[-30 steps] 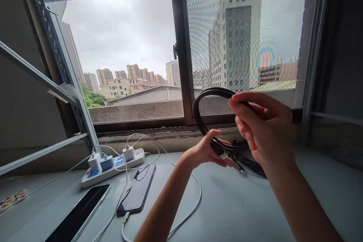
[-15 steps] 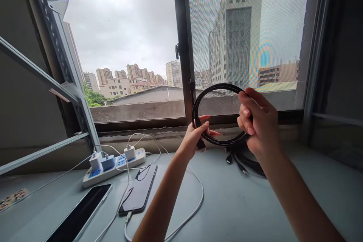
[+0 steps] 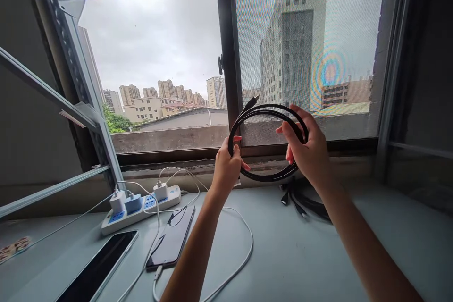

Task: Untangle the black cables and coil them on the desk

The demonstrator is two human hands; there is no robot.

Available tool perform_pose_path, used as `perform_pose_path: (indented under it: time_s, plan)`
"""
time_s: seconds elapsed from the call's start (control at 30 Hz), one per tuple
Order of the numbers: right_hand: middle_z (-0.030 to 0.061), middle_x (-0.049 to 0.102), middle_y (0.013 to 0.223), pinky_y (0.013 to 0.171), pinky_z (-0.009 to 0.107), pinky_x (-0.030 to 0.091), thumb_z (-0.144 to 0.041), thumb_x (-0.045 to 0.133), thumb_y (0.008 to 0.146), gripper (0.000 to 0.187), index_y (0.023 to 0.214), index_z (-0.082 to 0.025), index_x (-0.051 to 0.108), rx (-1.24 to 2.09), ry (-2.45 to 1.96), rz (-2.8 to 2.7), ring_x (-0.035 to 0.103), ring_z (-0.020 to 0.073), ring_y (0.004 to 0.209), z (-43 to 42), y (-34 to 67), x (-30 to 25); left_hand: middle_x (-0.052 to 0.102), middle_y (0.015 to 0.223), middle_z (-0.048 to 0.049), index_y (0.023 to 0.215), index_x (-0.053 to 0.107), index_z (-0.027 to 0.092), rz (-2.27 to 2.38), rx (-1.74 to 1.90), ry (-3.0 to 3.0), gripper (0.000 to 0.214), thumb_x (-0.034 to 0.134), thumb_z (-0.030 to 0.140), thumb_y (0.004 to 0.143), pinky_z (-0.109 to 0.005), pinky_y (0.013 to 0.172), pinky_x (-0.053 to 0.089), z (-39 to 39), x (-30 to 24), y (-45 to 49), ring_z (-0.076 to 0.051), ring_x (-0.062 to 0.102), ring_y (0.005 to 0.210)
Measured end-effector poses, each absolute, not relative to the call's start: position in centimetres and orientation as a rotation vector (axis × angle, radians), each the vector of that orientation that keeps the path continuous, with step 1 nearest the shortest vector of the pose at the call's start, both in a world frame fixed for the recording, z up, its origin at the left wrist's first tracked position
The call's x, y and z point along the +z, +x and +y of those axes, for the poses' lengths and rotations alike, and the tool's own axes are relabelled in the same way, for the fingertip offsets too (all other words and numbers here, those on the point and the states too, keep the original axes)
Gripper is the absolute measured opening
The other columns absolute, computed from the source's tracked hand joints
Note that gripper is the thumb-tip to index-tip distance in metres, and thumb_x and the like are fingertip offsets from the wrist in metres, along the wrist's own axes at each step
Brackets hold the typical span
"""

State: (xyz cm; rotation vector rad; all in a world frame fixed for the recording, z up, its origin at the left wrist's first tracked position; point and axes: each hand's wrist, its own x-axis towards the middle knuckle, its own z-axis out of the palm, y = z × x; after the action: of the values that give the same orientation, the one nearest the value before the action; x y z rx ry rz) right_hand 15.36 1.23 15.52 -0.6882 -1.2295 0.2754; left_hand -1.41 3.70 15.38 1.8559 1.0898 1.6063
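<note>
Looked like a desk space indoors, in a home or an office, impossible to say which, had a pale tabletop (image 3: 279, 259) below a sliding window (image 3: 227, 56) flanked by grey metal struts (image 3: 49, 90), held a power strip (image 3: 143, 215), two phones (image 3: 173, 238) and white charging cables (image 3: 252, 240), and overlooked city buildings (image 3: 297, 47).

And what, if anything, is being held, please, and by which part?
A black cable coil: left hand on its left side, right hand on its right.

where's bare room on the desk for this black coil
For the coil, the desk is free between the white cable loop and right forearm, nearer than the black cables; another, dimmer patch lies right of that forearm. Crowded: the left side, with power strip, chargers, two phones.
</note>
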Motion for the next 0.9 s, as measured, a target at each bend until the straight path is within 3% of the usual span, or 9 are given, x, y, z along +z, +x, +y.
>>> perform_pose_path:
  time_s: [0.1, 0.27, 0.37, 0.47, 0.6, 0.73, 0.9]
  plan:
    - [0.0039, 0.067, 0.098, 0.027, 0.021, 0.036, -0.048, 0.061, 0.083, 0.054, 0.133, -0.031, 0.05, 0.24, -0.722, -1.242, 0.044, 0.0033, 0.032, 1.3, 15.3, 15.4, 0.043, 0.037, 0.0093, 0.107, 0.053, 0.015, 1.087, 1.588, 1.848, 0.025, 0.042, 0.02, 0.086, -0.025, 0.044, 0.047, 3.5, 15.6, -1.6, -0.018, 0.06, 0.039]
    - [0.0038, 0.069, 0.087, 0.033, 0.023, 0.038, -0.047, 0.052, 0.089, 0.047, 0.131, -0.028, 0.054, 0.119, -0.712, -1.237, 0.046, 0.0066, 0.037, 1.8, 15.4, 15.1, 0.046, 0.038, 0.0083, 0.104, 0.051, 0.016, 0.955, 1.527, 1.803, 0.02, 0.043, 0.025, 0.088, -0.025, 0.045, 0.051, 3.5, 15.5, -1.4, -0.018, 0.062, 0.041]
    - [0.0067, 0.07, 0.094, 0.048, 0.027, 0.047, -0.045, 0.049, 0.091, 0.041, 0.124, -0.025, 0.061, -0.029, -0.717, -1.26, 0.062, 0.0146, 0.06, 2.4, 15.6, 14.9, 0.05, 0.044, 0.0074, 0.103, 0.051, 0.016, 0.895, 1.502, 1.747, 0.022, 0.049, 0.031, 0.086, -0.024, 0.04, 0.048, 3.7, 15.4, -1.2, -0.017, 0.061, 0.04]
    - [0.0069, 0.071, 0.1, 0.066, 0.032, 0.051, -0.043, 0.049, 0.091, 0.036, 0.117, -0.024, 0.066, -0.122, -0.724, -1.298, 0.067, 0.0195, 0.082, 2.6, 15.8, 15.0, 0.052, 0.054, 0.0065, 0.103, 0.051, 0.016, 0.799, 1.464, 1.73, 0.024, 0.053, 0.032, 0.085, -0.021, 0.035, 0.042, 3.8, 15.4, -1.1, -0.013, 0.057, 0.036]
    - [0.0053, 0.072, 0.095, 0.077, 0.035, 0.049, -0.041, 0.05, 0.091, 0.033, 0.112, -0.024, 0.068, -0.186, -0.78, -1.309, 0.067, 0.0192, 0.08, 2.6, 16.1, 15.1, 0.05, 0.055, 0.0063, 0.102, 0.054, 0.016, 0.68, 1.343, 1.749, 0.024, 0.055, 0.034, 0.086, -0.018, 0.035, 0.033, 3.3, 15.5, -1.3, -0.007, 0.048, 0.035]
    - [0.0064, 0.071, 0.098, 0.074, 0.034, 0.048, -0.039, 0.047, 0.093, 0.032, 0.111, -0.023, 0.069, -0.221, -0.852, -1.337, 0.065, 0.0183, 0.076, 2.7, 16.3, 15.0, 0.038, 0.051, 0.0099, 0.099, 0.055, 0.017, 0.583, 1.182, 1.697, 0.026, 0.059, 0.039, 0.086, -0.016, 0.036, 0.024, 2.7, 15.7, -1.5, -0.002, 0.036, 0.034]
    - [0.0051, 0.068, 0.09, 0.061, 0.03, 0.042, -0.045, 0.056, 0.088, 0.037, 0.116, -0.022, 0.068, -0.345, -0.95, -1.368, 0.044, 0.0093, 0.047, 2.6, 16.2, 15.0, 0.03, 0.051, 0.0109, 0.097, 0.054, 0.017, 0.544, 1.125, 1.653, 0.031, 0.062, 0.045, 0.085, -0.015, 0.036, 0.02, 2.4, 15.9, -1.6, -0.002, 0.03, 0.035]
